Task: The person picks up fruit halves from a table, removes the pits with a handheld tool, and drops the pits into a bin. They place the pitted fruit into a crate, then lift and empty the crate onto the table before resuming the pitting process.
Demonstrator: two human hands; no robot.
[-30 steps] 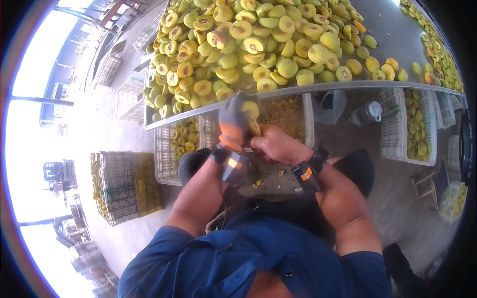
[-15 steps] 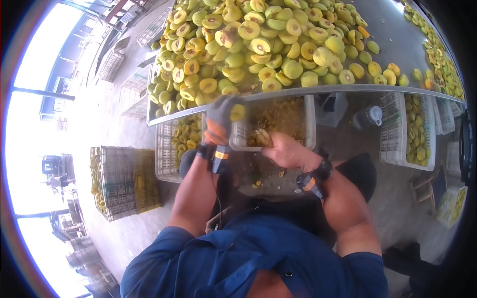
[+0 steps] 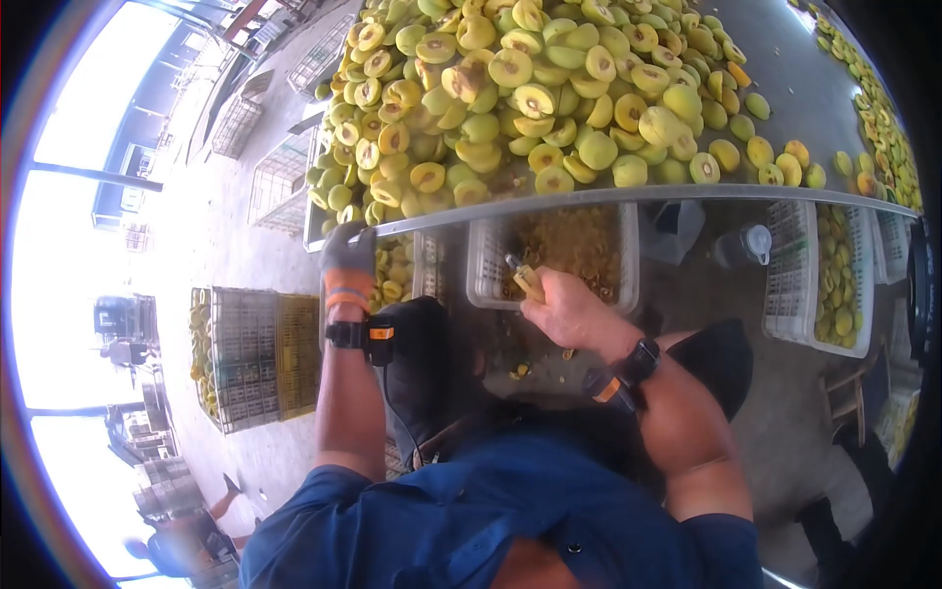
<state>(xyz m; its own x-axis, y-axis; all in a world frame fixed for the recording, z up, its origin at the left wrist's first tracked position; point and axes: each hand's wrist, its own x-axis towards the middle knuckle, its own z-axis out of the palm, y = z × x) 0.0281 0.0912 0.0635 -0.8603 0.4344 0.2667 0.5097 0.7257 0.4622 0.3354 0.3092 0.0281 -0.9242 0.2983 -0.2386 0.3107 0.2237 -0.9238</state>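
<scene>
My left hand (image 3: 348,257), in a dark grey and orange glove, is at the table's front edge by the left crate of fruit halves (image 3: 394,270). Its fingers point away from me, partly blurred, and no fruit shows in them. Bare, my right hand (image 3: 574,309) is closed around a short yellow-handled tool with a metal tip (image 3: 528,279). That tool is held over the near side of a white crate (image 3: 630,257) containing brownish-yellow scraps. Cut yellow-green fruit halves (image 3: 510,69), some showing brown centres, are heaped on the metal table (image 3: 785,83).
To the left stand stacked crates (image 3: 245,358) with fruit in them. On the right are a white crate of fruit (image 3: 790,280), a clear jug (image 3: 743,245) and a wooden stool (image 3: 846,398). Another person (image 3: 186,540) is at the lower left. Bits of fruit lie on the floor.
My left hand has moved left along the table edge, away from the scrap crate, and the fruit piece seen at it is gone from view. My right hand keeps the tool nearly in place.
</scene>
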